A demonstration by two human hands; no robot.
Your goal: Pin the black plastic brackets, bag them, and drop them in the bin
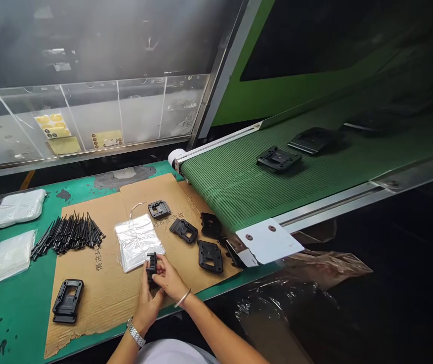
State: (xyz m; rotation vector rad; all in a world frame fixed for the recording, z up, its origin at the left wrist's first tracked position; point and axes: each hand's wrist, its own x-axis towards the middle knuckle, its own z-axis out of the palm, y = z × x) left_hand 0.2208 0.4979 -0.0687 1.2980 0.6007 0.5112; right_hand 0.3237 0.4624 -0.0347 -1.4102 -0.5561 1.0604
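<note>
Black part (pixel 151 267) in both curled hands (pixel 171 282)

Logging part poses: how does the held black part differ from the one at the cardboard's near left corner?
The held part appears edge-on; the corner part shows its broad face. Left hand and right hand grip the held part; the corner part lies untouched. The corner part shows an opening; the held part shows none. Both are black.
</note>
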